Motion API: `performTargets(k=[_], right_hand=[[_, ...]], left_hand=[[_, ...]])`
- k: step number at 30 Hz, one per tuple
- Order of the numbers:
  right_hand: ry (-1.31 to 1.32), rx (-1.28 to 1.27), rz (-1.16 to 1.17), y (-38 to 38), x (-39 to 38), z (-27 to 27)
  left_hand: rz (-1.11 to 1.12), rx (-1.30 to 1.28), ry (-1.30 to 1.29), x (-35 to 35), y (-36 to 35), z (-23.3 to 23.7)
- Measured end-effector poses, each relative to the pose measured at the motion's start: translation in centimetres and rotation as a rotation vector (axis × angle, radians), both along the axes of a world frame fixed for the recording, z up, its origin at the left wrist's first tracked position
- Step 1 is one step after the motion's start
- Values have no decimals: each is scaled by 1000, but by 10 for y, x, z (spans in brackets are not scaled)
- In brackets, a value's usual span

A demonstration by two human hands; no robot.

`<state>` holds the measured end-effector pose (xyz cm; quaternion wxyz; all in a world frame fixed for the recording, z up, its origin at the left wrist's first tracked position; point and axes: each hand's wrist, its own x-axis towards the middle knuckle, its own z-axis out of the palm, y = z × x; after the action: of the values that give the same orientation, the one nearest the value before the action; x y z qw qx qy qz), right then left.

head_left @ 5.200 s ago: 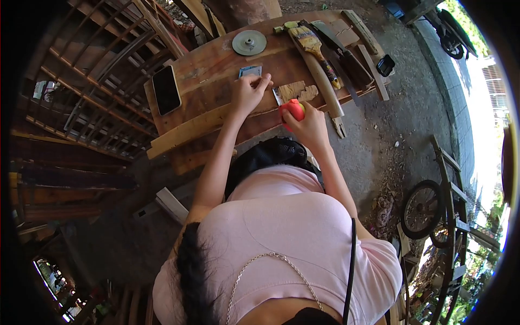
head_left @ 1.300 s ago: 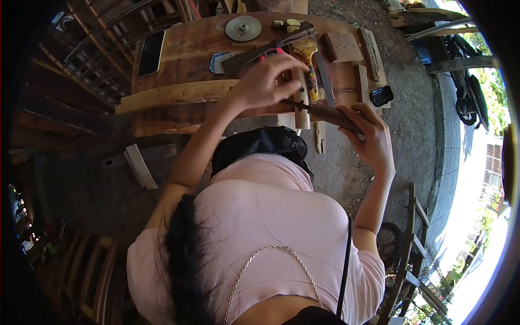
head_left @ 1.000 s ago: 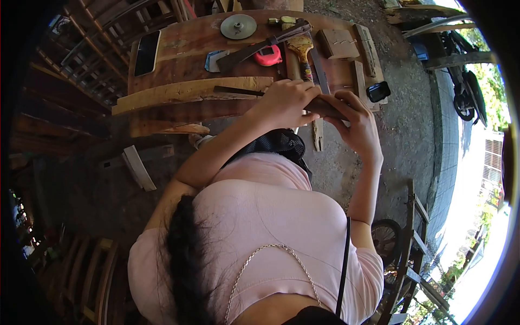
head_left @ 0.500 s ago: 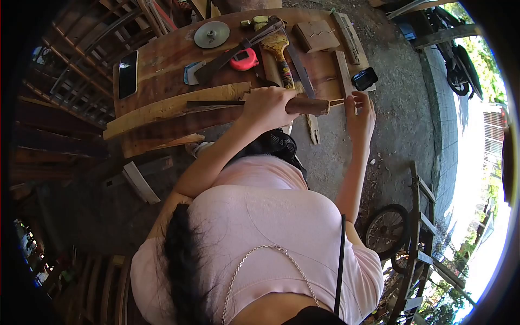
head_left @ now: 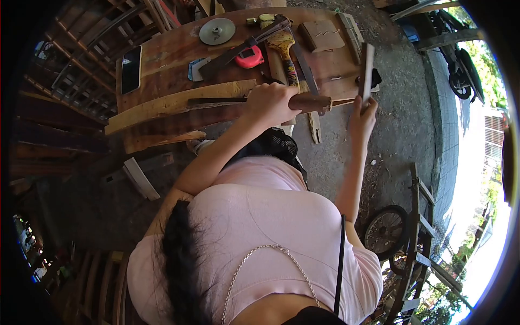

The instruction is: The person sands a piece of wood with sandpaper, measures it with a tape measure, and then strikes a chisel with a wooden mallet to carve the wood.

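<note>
You are leaning over a wooden workbench (head_left: 173,51). Your left hand (head_left: 269,104) is gripping a long dark knife (head_left: 311,102) by its brown handle, lying across a pale plank (head_left: 162,105). Your right hand (head_left: 362,116) is pinching an upright wood strip (head_left: 368,67) at the bench's edge. A red tape measure (head_left: 249,57) is sitting behind.

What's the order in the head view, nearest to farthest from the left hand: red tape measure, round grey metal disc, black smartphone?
From the left hand, gripping a wooden-handled tool:
1. Red tape measure, just beyond it.
2. Round grey metal disc, farther ahead.
3. Black smartphone, far off to the left.
</note>
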<state>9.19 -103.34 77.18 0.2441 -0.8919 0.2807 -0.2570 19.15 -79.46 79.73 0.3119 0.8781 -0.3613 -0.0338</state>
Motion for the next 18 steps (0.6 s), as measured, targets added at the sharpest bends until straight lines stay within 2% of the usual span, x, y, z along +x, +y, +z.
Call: performTargets(k=[2,4,5,7,8,10,11,12,14,16,18], right_hand=[[-144,255,-36,8,-17,22],[-521,434,54,23,-27,43],[-517,444,71,33,-30,56],[-848,564,-101,62,-32,72],[-843,577,-90,73,-36,70],[-757,802,62,92,-44,61],[-632,754,146,100,-46,52],[-630,752,149,104,-48,48],[-550,861,270,109,-53,46],[-554,769,264,92,-51,55],[-820,621,43,78,-46,69]], left_hand=[[31,5,2,0,1,0],[26,8,6,0,1,4],[18,14,25,0,2,9],[33,16,25,0,4,11],[25,9,26,0,5,12],[35,-8,12,0,8,10],[47,-2,13,1,8,7],[57,4,14,1,9,6],[58,-4,11,3,12,6],[65,-9,11,3,15,4],[71,-58,-2,3,16,1]])
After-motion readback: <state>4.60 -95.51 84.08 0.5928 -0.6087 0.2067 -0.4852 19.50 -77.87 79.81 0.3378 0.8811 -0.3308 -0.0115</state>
